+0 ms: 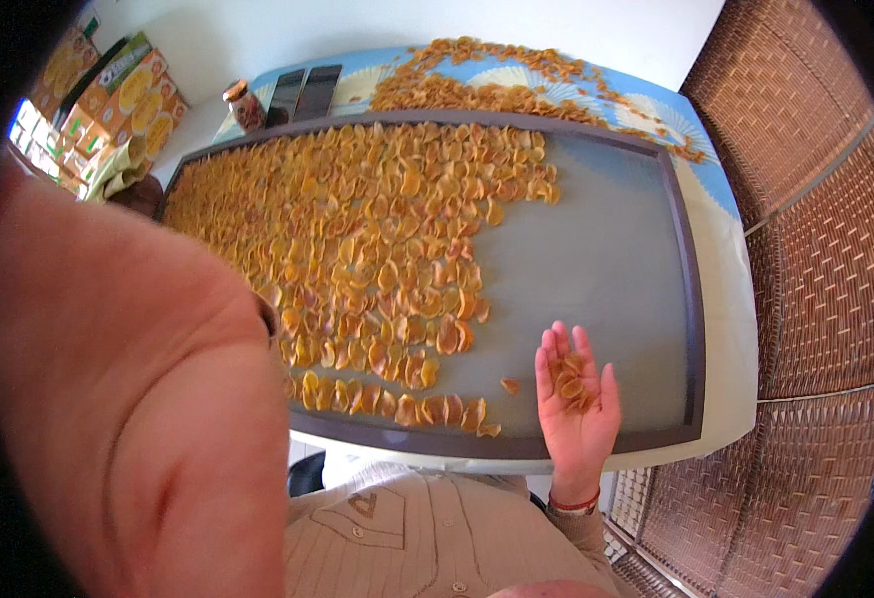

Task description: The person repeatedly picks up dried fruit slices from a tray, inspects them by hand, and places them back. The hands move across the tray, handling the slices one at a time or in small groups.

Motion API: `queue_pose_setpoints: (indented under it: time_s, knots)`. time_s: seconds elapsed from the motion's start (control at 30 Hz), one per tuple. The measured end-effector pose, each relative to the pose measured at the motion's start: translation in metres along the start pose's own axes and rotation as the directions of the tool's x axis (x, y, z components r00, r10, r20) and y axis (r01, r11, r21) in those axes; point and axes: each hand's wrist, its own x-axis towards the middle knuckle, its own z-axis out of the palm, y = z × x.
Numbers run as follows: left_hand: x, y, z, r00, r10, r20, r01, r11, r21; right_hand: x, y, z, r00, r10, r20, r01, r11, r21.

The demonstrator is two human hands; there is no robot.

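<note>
My right hand (579, 396) is palm up over the lower right of a dark-framed tray (695, 299), with several curled, orange-brown dried slices (573, 385) in its palm and a red band at the wrist. One loose slice (509, 386) lies just left of its fingers. Rows of similar slices (377, 247) cover the tray's left and middle parts; its grey surface shows at the right. Very close to the camera, my left hand or forearm (183, 389) fills the left side, blurred. Its fingers cannot be made out, and it hides the tray's lower left corner.
More slices (467, 93) are heaped on the blue and white tablecloth (713, 179) behind the tray. Two dark phone-like slabs (317, 90) and a lidded glass jar (244, 106) stand at the back left. Printed boxes (134, 105) are farther left. A woven screen (826, 299) stands at the right.
</note>
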Motion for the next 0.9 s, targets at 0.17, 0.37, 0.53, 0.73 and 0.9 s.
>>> queue_pose_setpoints:
  time_s: [0.17,0.37,0.53,0.73,0.9]
  knots:
    - [-0.05,-0.068,0.082,0.895,-0.344,0.283,0.358,0.934,0.002,-0.002,-0.001,0.002,1.0,0.009,-0.015,-0.009,0.999,-0.037]
    - [-0.196,-0.181,0.139,0.315,-0.661,0.681,0.638,0.678,0.364,-0.001,0.001,-0.001,0.999,0.025,0.02,-0.024,0.999,-0.045]
    - [-0.268,-0.208,0.173,-0.001,-0.694,0.72,0.477,0.632,0.611,0.0,0.001,-0.002,1.0,0.006,-0.02,-0.008,0.996,-0.091]
    - [-0.304,-0.232,0.198,-0.113,-0.678,0.726,0.289,0.677,0.677,-0.001,0.001,-0.002,0.999,-0.001,-0.049,-0.003,0.997,-0.083]
    - [-0.306,-0.228,0.222,-0.089,-0.675,0.733,0.326,0.675,0.661,-0.001,-0.001,-0.004,0.999,-0.016,-0.047,0.011,0.993,-0.117]
